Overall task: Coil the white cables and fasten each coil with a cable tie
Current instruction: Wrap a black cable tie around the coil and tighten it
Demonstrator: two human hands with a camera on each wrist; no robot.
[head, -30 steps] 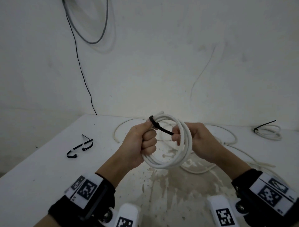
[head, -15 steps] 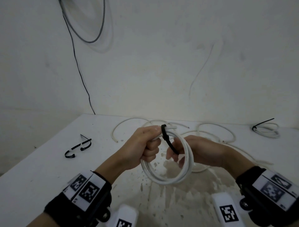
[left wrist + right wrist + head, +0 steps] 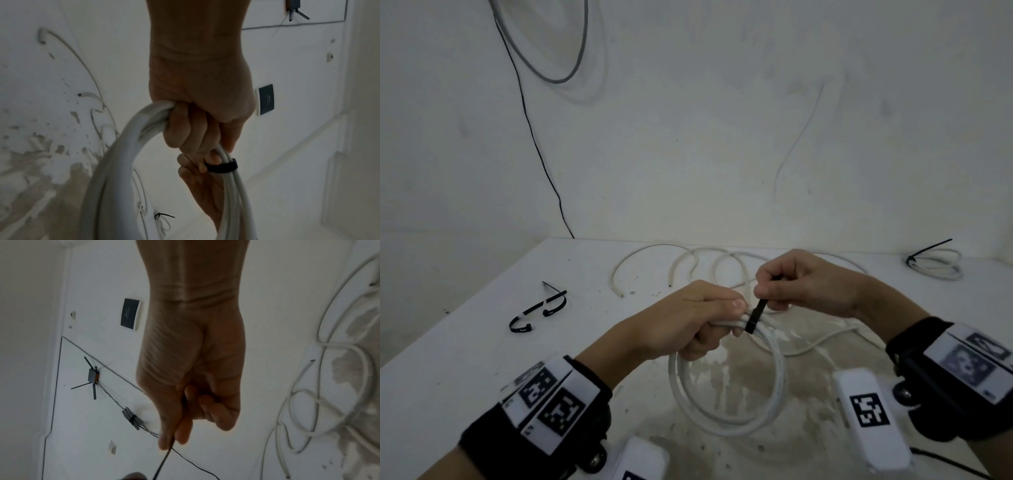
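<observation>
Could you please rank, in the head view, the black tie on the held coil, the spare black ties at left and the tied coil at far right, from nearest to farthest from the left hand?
From the left hand:
1. Black tie, at its fingertips.
2. Spare black ties, left on the table.
3. Tied coil, far right corner.

1. A bare, plain room used as a work spot, seemingly mid-wiring: a stained white table (image 3: pixel 465 342) against unpainted-looking white walls (image 3: pixel 722 137).
2. At eleven o'clock, a thin black wire (image 3: pixel 530 137) runs down the wall.
3. A small antennaed device (image 3: pixel 93 376) and a dark wall panel (image 3: pixel 130 313) are mounted on the wall.
</observation>
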